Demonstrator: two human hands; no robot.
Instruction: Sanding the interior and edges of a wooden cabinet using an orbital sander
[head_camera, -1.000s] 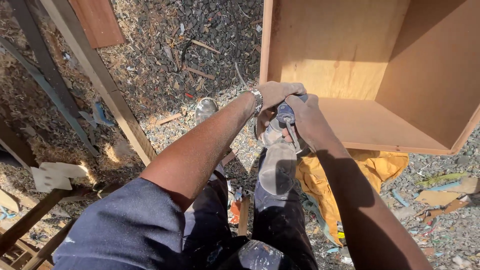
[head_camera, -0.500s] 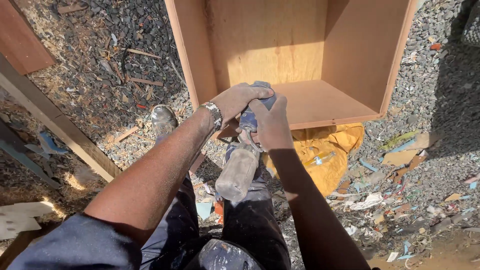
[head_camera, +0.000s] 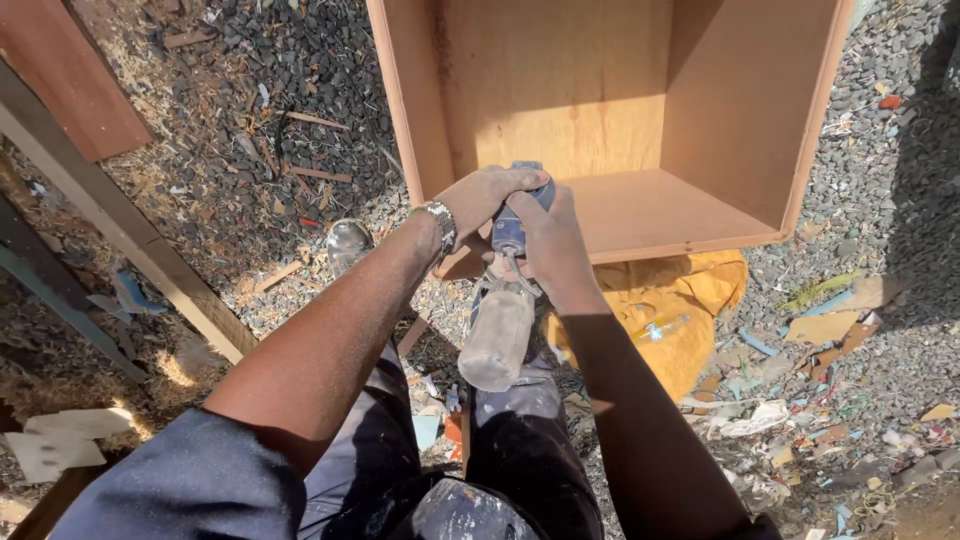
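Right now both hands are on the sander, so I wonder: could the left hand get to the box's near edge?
Probably yes. The left hand grips the sander right at the box's near edge, and nothing lies between them; it would have to let go first.

We see an open box of pale brown plywood (head_camera: 640, 210), its faces smooth and matt, the grain faint. Our left hand (head_camera: 485, 200) and right hand (head_camera: 550, 245), both dusted dull white, close round a blue plastic power tool (head_camera: 512, 232) with a grey cloth dust bag (head_camera: 495, 340), powdery and matt. A shiny metal link bracelet (head_camera: 441, 222) glints. Crumpled yellow cloth (head_camera: 680, 310) lies on rough grey gravel (head_camera: 880, 200). A dusty glossy shoe toe (head_camera: 348, 242) shows.
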